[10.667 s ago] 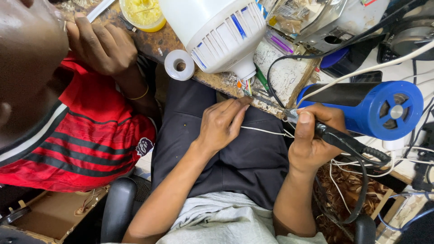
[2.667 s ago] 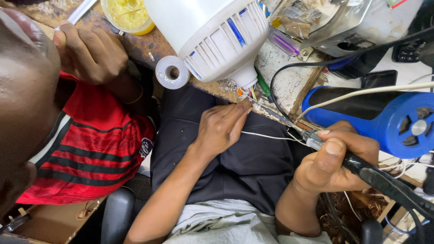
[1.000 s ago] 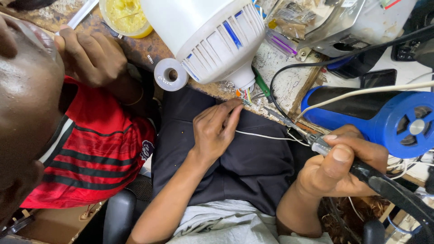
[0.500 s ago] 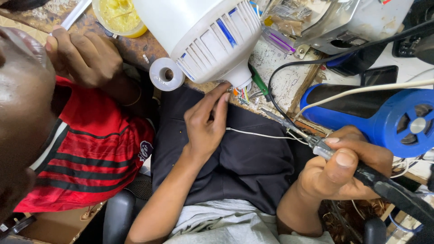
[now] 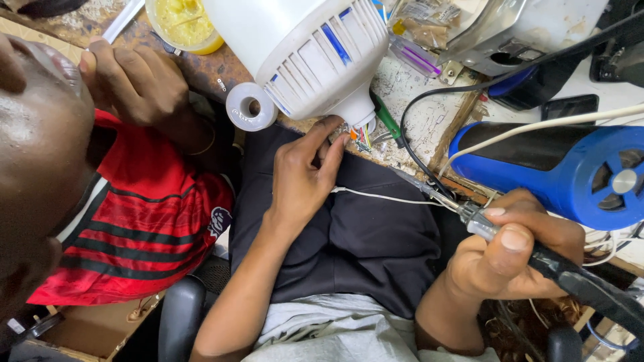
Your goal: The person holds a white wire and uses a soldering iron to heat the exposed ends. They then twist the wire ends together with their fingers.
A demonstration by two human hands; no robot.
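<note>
Since the frames before, my left hand (image 5: 302, 177) had lifted off my lap and gone up to the narrow neck of the big white lamp housing (image 5: 305, 57), the one with ribbed slots and blue marks that lay tilted over the edge of the surface (image 5: 429, 121). Its fingers were loosely spread, the index fingertip touching the coloured wires (image 5: 359, 136) that stuck out of the neck; it pinched nothing that I could see. A thin white wire (image 5: 389, 198) ran from under that palm across my dark trousers to the right.

My right hand (image 5: 510, 251) was wrapped tight round the black handle of a soldering iron (image 5: 469, 218), thumb pressed on top, the metal tip aimed up-left toward the lamp neck but well short of it.

Just beside the neck lay a white spool (image 5: 250, 107) and a green-handled tool (image 5: 388, 121). A blue blower (image 5: 563, 171) sat to the right on the surface, near my right hand. Another person in a red striped shirt (image 5: 144, 228) leaned in at left, one hand (image 5: 134, 84) resting by a yellow bowl (image 5: 181, 23)
</note>
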